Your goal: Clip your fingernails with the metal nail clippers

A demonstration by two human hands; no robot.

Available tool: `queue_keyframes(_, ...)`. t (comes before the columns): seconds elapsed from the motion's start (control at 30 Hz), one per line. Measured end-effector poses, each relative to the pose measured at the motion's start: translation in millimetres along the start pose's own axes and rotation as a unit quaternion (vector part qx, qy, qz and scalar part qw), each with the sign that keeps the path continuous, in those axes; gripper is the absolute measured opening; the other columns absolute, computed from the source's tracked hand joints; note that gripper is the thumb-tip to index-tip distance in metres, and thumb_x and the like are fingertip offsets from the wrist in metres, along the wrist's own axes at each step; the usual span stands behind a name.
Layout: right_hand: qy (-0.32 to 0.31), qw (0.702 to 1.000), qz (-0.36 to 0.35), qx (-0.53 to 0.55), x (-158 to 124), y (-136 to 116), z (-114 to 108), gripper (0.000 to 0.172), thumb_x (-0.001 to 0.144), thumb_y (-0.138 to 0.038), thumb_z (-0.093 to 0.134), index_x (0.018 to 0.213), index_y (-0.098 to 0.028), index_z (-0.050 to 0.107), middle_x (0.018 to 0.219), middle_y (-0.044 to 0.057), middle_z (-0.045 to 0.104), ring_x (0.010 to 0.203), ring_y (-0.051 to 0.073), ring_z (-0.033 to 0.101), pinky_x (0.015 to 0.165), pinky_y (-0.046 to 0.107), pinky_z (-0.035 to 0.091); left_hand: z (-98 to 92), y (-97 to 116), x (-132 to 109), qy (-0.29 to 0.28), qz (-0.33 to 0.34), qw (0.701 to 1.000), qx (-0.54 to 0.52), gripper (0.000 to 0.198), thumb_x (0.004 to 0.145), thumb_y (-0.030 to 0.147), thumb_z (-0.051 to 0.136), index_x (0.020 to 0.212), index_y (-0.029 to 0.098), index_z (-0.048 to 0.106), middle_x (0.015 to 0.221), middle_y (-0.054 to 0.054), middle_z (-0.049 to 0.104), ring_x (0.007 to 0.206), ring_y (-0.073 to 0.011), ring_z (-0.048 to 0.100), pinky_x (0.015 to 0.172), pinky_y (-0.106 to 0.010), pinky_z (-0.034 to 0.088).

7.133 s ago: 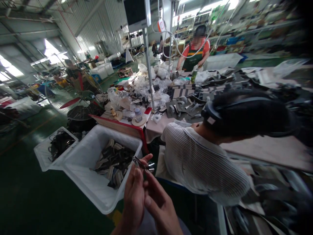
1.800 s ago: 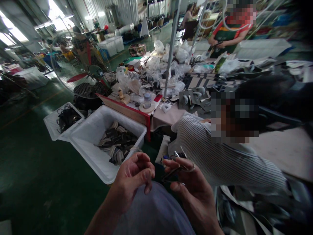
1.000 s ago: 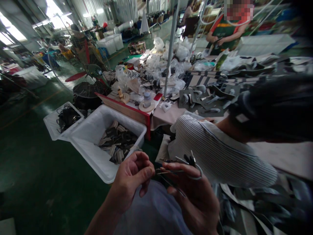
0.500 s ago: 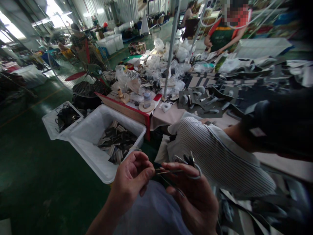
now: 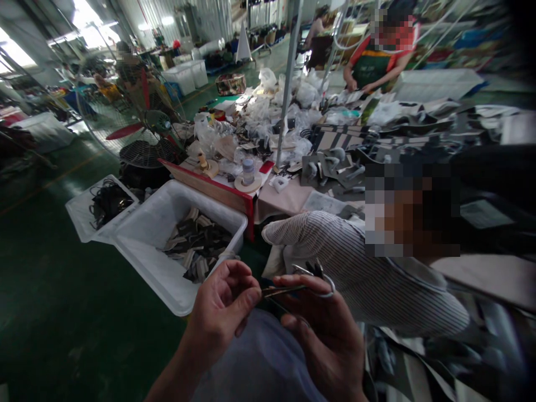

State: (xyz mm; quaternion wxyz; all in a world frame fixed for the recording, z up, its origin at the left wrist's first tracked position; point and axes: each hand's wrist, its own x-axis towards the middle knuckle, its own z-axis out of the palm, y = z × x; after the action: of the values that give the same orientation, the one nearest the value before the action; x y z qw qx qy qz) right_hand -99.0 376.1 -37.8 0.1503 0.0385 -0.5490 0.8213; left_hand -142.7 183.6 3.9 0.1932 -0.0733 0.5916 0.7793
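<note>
My right hand holds small metal thread snips, with its fingers wrapped round the looped handle and the blades pointing left. My left hand is curled in a pinch right at the blade tips. Whether anything sits between its fingertips is too small to make out. Both hands hover over my lap, which is covered in grey-blue cloth.
A person in a striped shirt sits close on my right, leaning over the cluttered worktable. A white bin of dark strips and a smaller bin stand on the green floor to the left. A fan stands behind them. Another worker in a green apron is at the far end.
Seven seconds ago both hands held the snips together over the bin. They now sit lower over my lap, the snips in the right hand alone. The neighbour's head has leaned nearer.
</note>
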Motion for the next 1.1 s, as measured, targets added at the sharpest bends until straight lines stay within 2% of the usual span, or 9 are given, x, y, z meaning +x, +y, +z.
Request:
queue_keyframes(0.17, 0.004, 1.0, 0.0, 0.003, 1, -2, -2, 0.05, 0.104, -0.016, 0.09, 0.149, -0.035, 0.079, 0.137, 0.007, 0.087, 0.131, 0.027, 0.087, 0.112, 0.034, 0.074, 1.8, -2, -1, 0.003, -0.005, 1.0, 0.006, 0.051, 0.101, 0.046, 0.099, 0.126, 0.02, 0.063, 0.101, 0.0, 0.075, 0.051, -0.0007, 0.05, 0.043, -0.011, 0.041)
queue_keyframes(0.37, 0.003, 1.0, 0.002, 0.006, 0, -3, -6, 0.05, 0.105, -0.017, 0.089, 0.15, -0.036, 0.077, 0.139, 0.007, 0.086, 0.131, 0.026, 0.087, 0.112, 0.034, 0.074, 5.6, -4, -1, 0.001, -0.005, 1.0, 0.025, 0.051, 0.1, 0.05, 0.098, 0.125, 0.019, 0.065, 0.102, -0.002, 0.075, 0.053, -0.0026, 0.05, 0.044, -0.012, 0.042)
queue_keyframes(0.73, -0.007, 1.0, 0.008, 0.013, -1, -1, -14, 0.047, 0.107, -0.017, 0.086, 0.149, -0.037, 0.077, 0.14, 0.007, 0.086, 0.131, 0.026, 0.087, 0.113, 0.037, 0.075, 18.5, 5, -4, 0.039, -0.027, 0.998, 0.036, 0.059, 0.094, 0.054, 0.103, 0.126, 0.02, 0.068, 0.101, -0.004, 0.076, 0.053, -0.0041, 0.052, 0.044, -0.013, 0.04)
queue_keyframes(0.93, 0.007, 1.0, 0.024, 0.005, -10, 3, -20, 0.049, 0.104, -0.014, 0.088, 0.146, -0.037, 0.077, 0.14, 0.007, 0.086, 0.13, 0.028, 0.087, 0.112, 0.038, 0.076, 19.7, 0, -5, 0.046, -0.03, 0.998, 0.033, 0.059, 0.092, 0.054, 0.104, 0.125, 0.02, 0.067, 0.1, -0.003, 0.077, 0.05, -0.0034, 0.049, 0.043, -0.014, 0.039)
queue_keyframes(1.1, 0.021, 1.0, 0.012, 0.005, -8, -3, -18, 0.044, 0.105, -0.015, 0.088, 0.143, -0.036, 0.079, 0.134, 0.007, 0.088, 0.124, 0.027, 0.089, 0.108, 0.037, 0.077, 23.0, 0, -6, 0.043, -0.027, 0.998, 0.034, 0.06, 0.093, 0.055, 0.104, 0.124, 0.02, 0.066, 0.098, -0.002, 0.076, 0.051, -0.0031, 0.05, 0.044, -0.013, 0.039)
